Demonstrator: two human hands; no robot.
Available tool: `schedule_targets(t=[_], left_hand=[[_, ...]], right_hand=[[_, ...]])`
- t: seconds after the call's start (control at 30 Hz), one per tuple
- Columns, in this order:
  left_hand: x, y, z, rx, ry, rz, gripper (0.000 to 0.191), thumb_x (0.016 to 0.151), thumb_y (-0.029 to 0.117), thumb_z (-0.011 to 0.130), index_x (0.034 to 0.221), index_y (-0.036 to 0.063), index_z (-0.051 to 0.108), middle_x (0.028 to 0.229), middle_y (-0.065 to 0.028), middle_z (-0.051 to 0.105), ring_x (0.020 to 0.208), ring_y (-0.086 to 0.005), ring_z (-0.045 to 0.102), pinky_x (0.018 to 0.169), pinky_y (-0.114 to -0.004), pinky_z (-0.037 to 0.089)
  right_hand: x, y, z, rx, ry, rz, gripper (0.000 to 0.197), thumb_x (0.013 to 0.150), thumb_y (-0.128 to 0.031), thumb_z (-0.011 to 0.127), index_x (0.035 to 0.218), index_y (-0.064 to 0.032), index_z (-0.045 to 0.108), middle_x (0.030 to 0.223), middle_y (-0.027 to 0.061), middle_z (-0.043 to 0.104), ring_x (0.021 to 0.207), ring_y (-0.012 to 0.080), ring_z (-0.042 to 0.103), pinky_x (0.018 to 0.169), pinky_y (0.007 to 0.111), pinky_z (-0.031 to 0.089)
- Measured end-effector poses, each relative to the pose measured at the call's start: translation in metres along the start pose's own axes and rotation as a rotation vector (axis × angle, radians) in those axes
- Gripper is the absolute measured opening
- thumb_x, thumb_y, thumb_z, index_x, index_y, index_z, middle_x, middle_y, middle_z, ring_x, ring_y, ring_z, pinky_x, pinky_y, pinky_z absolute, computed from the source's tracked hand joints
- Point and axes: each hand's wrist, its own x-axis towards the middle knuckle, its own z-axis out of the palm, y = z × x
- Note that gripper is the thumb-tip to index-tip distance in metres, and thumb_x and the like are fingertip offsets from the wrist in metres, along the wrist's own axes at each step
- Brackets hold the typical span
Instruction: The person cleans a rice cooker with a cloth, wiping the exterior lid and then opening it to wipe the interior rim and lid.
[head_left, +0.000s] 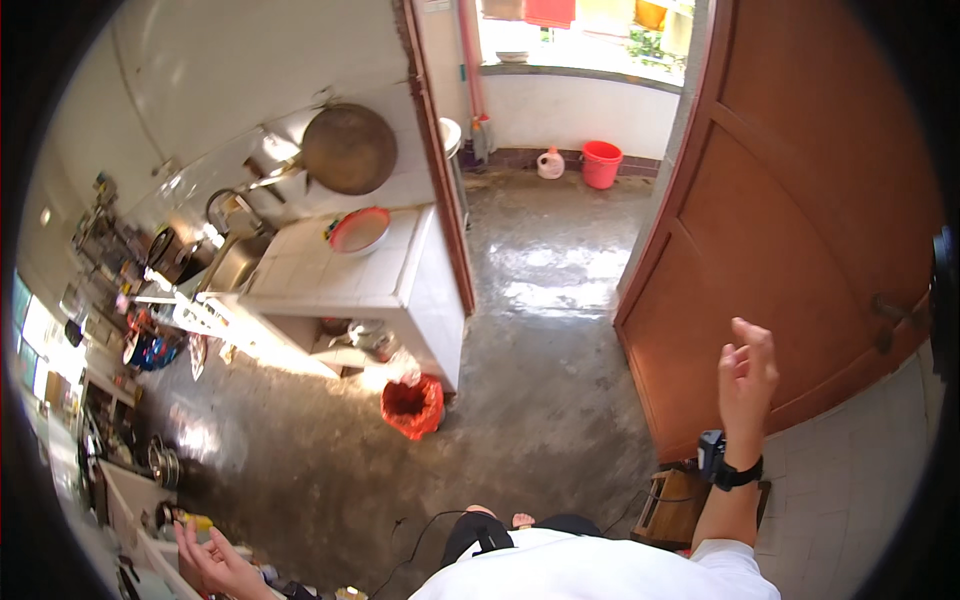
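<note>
My right hand (748, 375) is raised in front of the brown wooden door (795, 247), its fingers partly curled and nothing in it. A black strap with a small device (724, 461) circles that wrist. At the lower left, my left hand (214, 562) is held out with its fingers apart and holds nothing. Close to it are a white shelf or counter edge (135, 517) and a yellow-marked container (196, 520); whether the hand touches either I cannot tell. The door stands open beside the doorway, with its handle (889, 306) to the right of my right hand.
A white-tiled counter (322, 274) carries a red-rimmed basin (361, 231); a wok (349, 148) hangs above. A red-lined bin (412, 406) stands at its foot. Past the doorway are a red bucket (601, 165) and a plastic jug (550, 163). A wooden stool (667, 510) and a black cable (411, 551) lie near me.
</note>
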Motion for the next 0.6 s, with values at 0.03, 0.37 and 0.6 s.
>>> schedule_targets(t=[0.03,0.37,0.6], left_hand=[[0.002,-0.001,0.024,-0.015,-0.004,0.012,0.032,0.094,0.010,0.053,0.123,-0.0003,0.052,0.136,-0.0095,0.045,0.063,-0.0103,0.043,0.057,-0.023,0.038],[0.028,0.116,0.319,-0.378,-0.370,-0.324,0.030,0.087,0.003,0.057,0.116,-0.0024,0.055,0.131,-0.0142,0.047,0.073,-0.0125,0.055,0.061,-0.024,0.046],[0.032,0.293,0.456,-0.622,-0.708,-0.087,0.029,0.079,0.004,0.064,0.108,0.0020,0.060,0.126,-0.0172,0.048,0.074,-0.0177,0.060,0.064,-0.027,0.052]], right_hand=[[0.007,0.005,0.014,-0.004,-0.021,-0.024,0.029,0.082,-0.004,0.059,0.111,-0.0102,0.058,0.103,0.0091,0.061,0.056,0.0156,0.055,0.048,0.024,0.045],[0.099,0.078,0.098,-0.121,-0.056,0.125,0.037,0.076,0.004,0.059,0.111,-0.0074,0.058,0.107,0.0139,0.059,0.054,0.0170,0.052,0.054,0.028,0.047],[0.137,0.159,0.121,-0.196,0.038,0.337,0.027,0.090,0.000,0.049,0.115,0.0028,0.056,0.108,0.0131,0.057,0.097,0.0236,0.059,0.079,0.030,0.048]])
